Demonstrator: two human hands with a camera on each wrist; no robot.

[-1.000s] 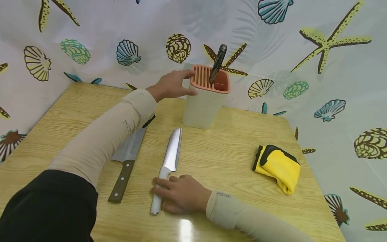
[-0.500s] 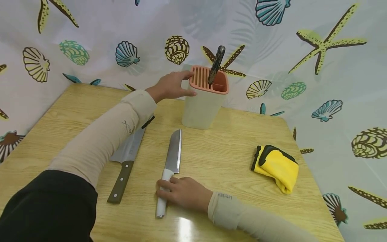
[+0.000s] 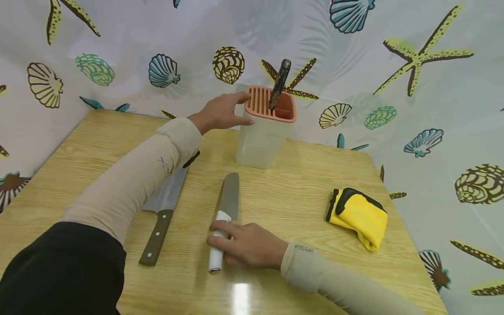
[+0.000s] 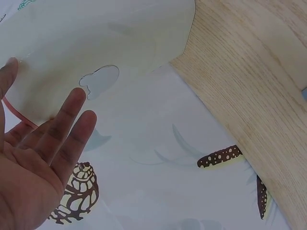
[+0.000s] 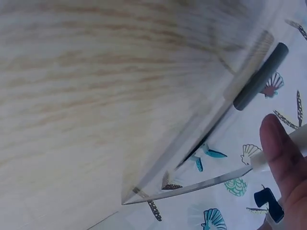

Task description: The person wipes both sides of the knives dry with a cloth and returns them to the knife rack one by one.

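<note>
My left hand (image 3: pixel 222 111) grips the left side of a cream knife block (image 3: pixel 261 144), thumb in front and fingers behind its orange slotted top. In the left wrist view several fingers (image 4: pixel 64 127) lie spread along the block's wall. A black-handled knife (image 3: pixel 280 83) stands in the block. My right hand (image 3: pixel 250 245) holds a kitchen knife (image 3: pixel 229 197) by its white handle, blade pointing toward the block. In the right wrist view the thumb (image 5: pixel 274 139) lies along that handle, with the blade (image 5: pixel 192 187) edge-on.
Left of the held knife lies a cleaver (image 3: pixel 169 192) with an olive riveted handle, partly under my left sleeve. A black piece (image 3: pixel 191 159) shows beyond the sleeve. A folded yellow-and-black cloth (image 3: pixel 360 218) lies at the right. Shell-printed fabric hangs behind the wooden table (image 3: pixel 299 188).
The right hand has shifted slightly right, and the white-handled knife has turned in its grip, its blade face now dull grey. The left hand stays on the block.
</note>
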